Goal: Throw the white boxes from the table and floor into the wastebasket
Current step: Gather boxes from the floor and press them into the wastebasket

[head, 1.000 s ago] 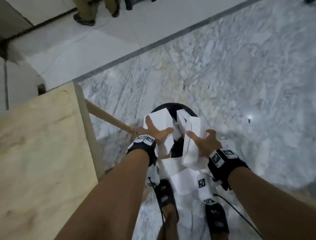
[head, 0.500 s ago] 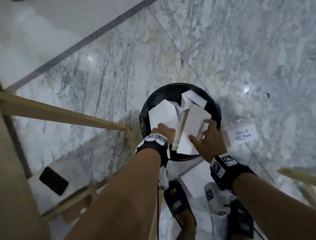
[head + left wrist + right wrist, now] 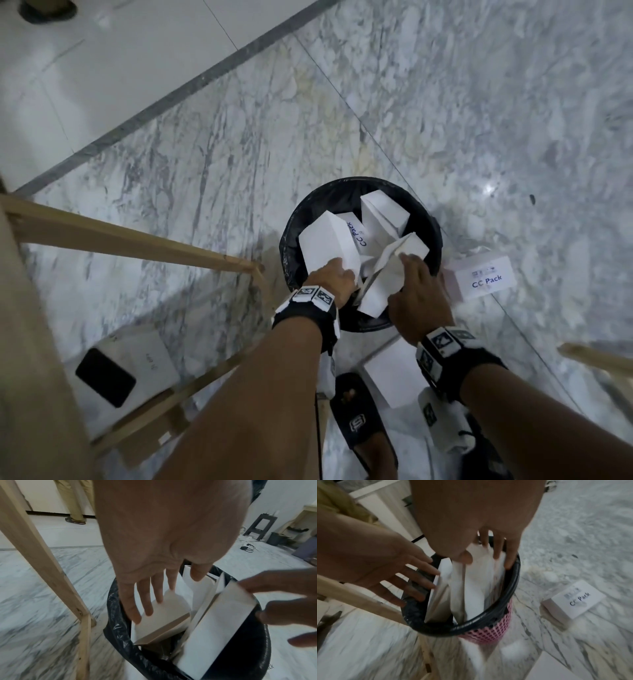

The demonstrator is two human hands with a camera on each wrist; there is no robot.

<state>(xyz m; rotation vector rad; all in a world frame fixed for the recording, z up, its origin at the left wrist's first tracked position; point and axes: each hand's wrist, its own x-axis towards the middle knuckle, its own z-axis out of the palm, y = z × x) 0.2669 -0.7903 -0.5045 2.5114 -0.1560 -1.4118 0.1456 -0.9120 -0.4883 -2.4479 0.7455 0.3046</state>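
A pink mesh wastebasket (image 3: 291, 246) (image 3: 488, 632) with a black liner (image 3: 116, 615) stands on the marble floor and holds several white boxes. My left hand (image 3: 337, 270) (image 3: 154, 601) lies with straight fingers on a tilted white box (image 3: 325, 240) (image 3: 163, 616) at the basket's left side. My right hand (image 3: 404, 274) (image 3: 484, 557) pinches the top of a tall white box (image 3: 383, 277) (image 3: 474, 582) (image 3: 219, 622) between thumb and fingers, its lower end inside the basket. A "CC Pack" box (image 3: 486, 279) (image 3: 573, 599) lies on the floor to the right.
Another white box (image 3: 394, 373) lies by my sandalled feet (image 3: 359, 411). The wooden table's braces (image 3: 130, 240) and leg (image 3: 42, 561) run left of the basket. Under them a white box (image 3: 147, 356) carries a black phone (image 3: 104, 377). A person's legs (image 3: 75, 507) show far off.
Both hands have sunk lower with their boxes into the basket. The left hand's fingers have flattened onto its box. The right box has tipped further in.
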